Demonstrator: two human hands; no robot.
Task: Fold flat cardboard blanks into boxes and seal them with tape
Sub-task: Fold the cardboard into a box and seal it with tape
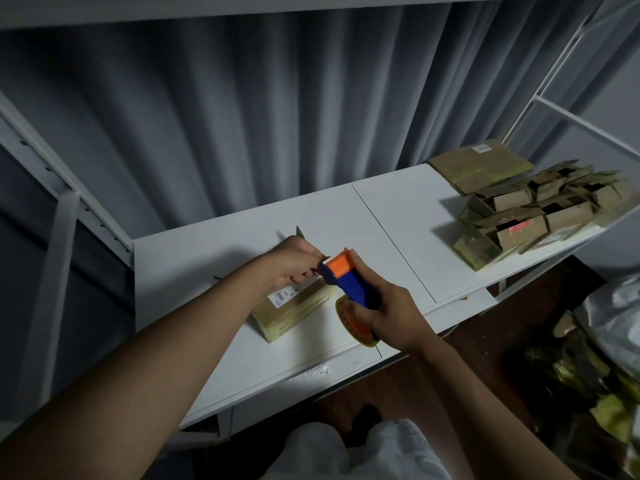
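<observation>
The right hand has its grip closed round the blue-and-orange tape dispenser, cutter end up toward the left hand, whose fingers curl at the far end of the cardboard box. The box lies on the white bench, long axis running from near-left to far-right. A pile of folded boxes and flat blanks sit well apart at the right end, before a grey curtain.

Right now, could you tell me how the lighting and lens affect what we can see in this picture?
Head view: dim overall, with the white table the brightest area; the arms and the pile of folded boxes cast hard shadows to the left; the wide-angle lens bows the shelf frame; the bags on the floor are too dark to make out.
</observation>
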